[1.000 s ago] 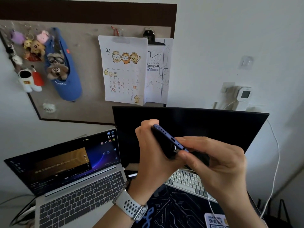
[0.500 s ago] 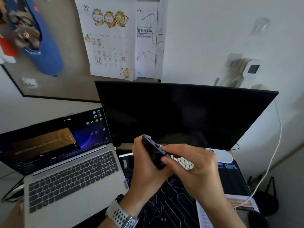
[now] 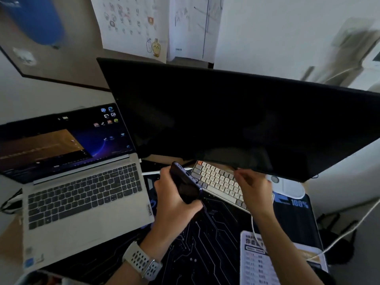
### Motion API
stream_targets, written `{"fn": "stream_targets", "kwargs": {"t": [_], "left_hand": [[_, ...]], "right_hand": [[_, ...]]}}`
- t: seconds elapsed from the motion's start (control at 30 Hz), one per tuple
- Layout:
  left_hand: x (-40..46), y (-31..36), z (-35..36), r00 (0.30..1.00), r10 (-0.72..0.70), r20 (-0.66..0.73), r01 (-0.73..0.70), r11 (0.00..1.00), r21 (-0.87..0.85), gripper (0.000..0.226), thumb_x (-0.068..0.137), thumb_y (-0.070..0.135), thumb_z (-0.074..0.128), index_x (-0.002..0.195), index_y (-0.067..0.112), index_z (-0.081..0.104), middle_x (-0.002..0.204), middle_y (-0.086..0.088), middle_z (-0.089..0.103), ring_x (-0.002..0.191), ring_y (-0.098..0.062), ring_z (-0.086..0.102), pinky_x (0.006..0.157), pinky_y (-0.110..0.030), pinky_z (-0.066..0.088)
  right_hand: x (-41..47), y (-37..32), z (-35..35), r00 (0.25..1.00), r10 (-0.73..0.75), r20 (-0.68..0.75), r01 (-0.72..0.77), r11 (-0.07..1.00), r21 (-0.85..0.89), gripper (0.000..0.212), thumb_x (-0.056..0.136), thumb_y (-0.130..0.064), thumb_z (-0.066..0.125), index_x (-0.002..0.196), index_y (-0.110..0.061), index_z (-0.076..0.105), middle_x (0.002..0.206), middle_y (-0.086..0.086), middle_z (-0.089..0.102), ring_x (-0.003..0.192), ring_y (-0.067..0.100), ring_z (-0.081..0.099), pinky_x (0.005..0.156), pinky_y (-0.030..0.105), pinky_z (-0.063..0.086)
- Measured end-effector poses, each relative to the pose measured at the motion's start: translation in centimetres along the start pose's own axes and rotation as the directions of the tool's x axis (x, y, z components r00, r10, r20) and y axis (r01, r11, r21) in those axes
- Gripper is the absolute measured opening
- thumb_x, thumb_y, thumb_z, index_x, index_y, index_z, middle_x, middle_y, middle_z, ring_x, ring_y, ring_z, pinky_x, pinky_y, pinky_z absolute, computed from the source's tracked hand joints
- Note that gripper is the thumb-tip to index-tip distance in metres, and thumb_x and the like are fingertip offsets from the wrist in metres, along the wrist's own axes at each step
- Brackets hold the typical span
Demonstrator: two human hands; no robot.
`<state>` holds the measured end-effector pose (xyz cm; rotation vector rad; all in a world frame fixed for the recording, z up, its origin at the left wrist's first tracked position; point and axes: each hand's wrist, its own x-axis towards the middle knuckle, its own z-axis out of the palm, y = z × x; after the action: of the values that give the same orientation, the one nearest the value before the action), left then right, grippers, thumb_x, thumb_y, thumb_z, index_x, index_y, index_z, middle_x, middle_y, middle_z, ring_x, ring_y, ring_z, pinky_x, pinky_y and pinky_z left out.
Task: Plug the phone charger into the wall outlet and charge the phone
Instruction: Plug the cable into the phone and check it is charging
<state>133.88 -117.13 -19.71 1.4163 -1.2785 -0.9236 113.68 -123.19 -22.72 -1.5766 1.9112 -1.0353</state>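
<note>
While gripped in left hand (image 3: 174, 199): phone (image 3: 186, 185), rigid, slick, fragile.
Best held by edges; right hand (image 3: 251, 189) curled, contents unclear.

A home desk set up as a small workstation.

An open laptop (image 3: 82, 182) with a lit screen sits beside a large dark monitor (image 3: 236, 120), with a pale keyboard (image 3: 218, 182) under the monitor's edge, on a black desk mat (image 3: 205, 243) printed with circuit lines. On the wall behind hangs a pinboard (image 3: 61, 64) carrying a cartoon calendar (image 3: 131, 23), a printed sheet (image 3: 193, 27) and something blue (image 3: 35, 19), which gives the spot a personal, lived-in look. A white cable (image 3: 345, 231) trails off the desk at the right, and a printed leaflet (image 3: 259, 262) lies on the mat.
</note>
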Motion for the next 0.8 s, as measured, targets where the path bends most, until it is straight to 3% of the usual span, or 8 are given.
{"fn": "stream_targets", "kwargs": {"t": [0.1, 0.17, 0.23, 0.33, 0.53, 0.7, 0.8], "left_hand": [[0.7, -0.9, 0.7, 0.999, -0.035, -0.034, 0.035, 0.999, 0.002, 0.061, 0.053, 0.02, 0.068, 0.1, 0.045, 0.038, 0.105, -0.003, 0.041, 0.092, -0.002, 0.044, 0.069, -0.003, 0.043], [0.9, -1.5, 1.1, 0.996, -0.054, -0.064, 0.055, 0.998, 0.012, 0.064, 0.051, 0.022, 0.069, 0.098, 0.051, 0.038, 0.105, -0.001, 0.042, 0.091, 0.002, 0.045, 0.068, 0.0, 0.042], [1.2, -1.9, 1.3, 0.993, -0.082, -0.084, 0.084, 0.996, 0.017, 0.066, 0.047, 0.029, 0.068, 0.1, 0.053, 0.037, 0.107, -0.001, 0.043, 0.097, -0.003, 0.047, 0.068, 0.001, 0.043], [1.5, -2.3, 1.5, 0.99, -0.106, -0.095, 0.108, 0.994, 0.01, 0.067, 0.046, 0.033, 0.067, 0.105, 0.046, 0.038, 0.109, -0.007, 0.047, 0.099, -0.016, 0.051, 0.069, -0.002, 0.045], [1.8, -2.3, 1.6, 0.989, -0.1, -0.107, 0.104, 0.994, 0.034, 0.064, 0.045, 0.033, 0.065, 0.102, 0.045, 0.038, 0.107, -0.007, 0.051, 0.104, -0.019, 0.051, 0.068, -0.013, 0.048], [1.5, -2.0, 1.6, 0.992, -0.094, -0.085, 0.098, 0.994, 0.054, 0.063, 0.048, 0.034, 0.064, 0.105, 0.038, 0.038, 0.107, -0.009, 0.051, 0.105, -0.017, 0.047, 0.072, -0.003, 0.044], [1.3, -1.6, 1.6, 0.993, -0.106, -0.057, 0.108, 0.993, 0.044, 0.062, 0.049, 0.032, 0.064, 0.106, 0.037, 0.039, 0.109, -0.008, 0.05, 0.106, -0.017, 0.047, 0.072, -0.004, 0.045]], "right_hand": [[2.7, 4.6, 1.2, 0.994, 0.105, 0.035, -0.09, 0.953, -0.289, 0.016, 0.09, -0.015, 0.062, 0.093, -0.014, 0.077, 0.081, 0.013, 0.075, 0.074, 0.032, 0.068, 0.059, 0.026, 0.042], [3.8, 7.2, 1.8, 0.983, 0.16, 0.09, -0.098, 0.87, -0.483, 0.017, 0.09, -0.019, 0.06, 0.095, -0.014, 0.075, 0.09, 0.016, 0.074, 0.083, 0.036, 0.068, 0.064, 0.032, 0.048], [4.4, 9.0, 2.1, 0.967, 0.237, 0.091, -0.144, 0.808, -0.572, 0.019, 0.09, -0.029, 0.062, 0.097, -0.015, 0.073, 0.096, 0.016, 0.073, 0.089, 0.037, 0.068, 0.066, 0.033, 0.047], [5.1, 10.4, 2.8, 0.955, 0.285, 0.081, -0.181, 0.776, -0.604, 0.025, 0.089, -0.034, 0.062, 0.098, -0.012, 0.069, 0.098, 0.016, 0.072, 0.091, 0.038, 0.068, 0.069, 0.036, 0.051], [6.6, 10.6, 3.8, 0.95, 0.293, 0.109, -0.16, 0.756, -0.634, 0.026, 0.089, -0.031, 0.064, 0.1, -0.007, 0.067, 0.101, 0.019, 0.071, 0.092, 0.039, 0.067, 0.07, 0.037, 0.052], [7.1, 10.3, 4.2, 0.952, 0.285, 0.115, -0.145, 0.746, -0.65, 0.017, 0.088, -0.013, 0.055, 0.097, -0.003, 0.065, 0.097, 0.02, 0.07, 0.088, 0.038, 0.068, 0.064, 0.035, 0.046], [6.9, 10.1, 4.2, 0.951, 0.286, 0.116, -0.161, 0.78, -0.604, 0.013, 0.082, -0.011, 0.057, 0.09, -0.003, 0.061, 0.086, 0.02, 0.068, 0.082, 0.038, 0.066, 0.061, 0.032, 0.041]]}}
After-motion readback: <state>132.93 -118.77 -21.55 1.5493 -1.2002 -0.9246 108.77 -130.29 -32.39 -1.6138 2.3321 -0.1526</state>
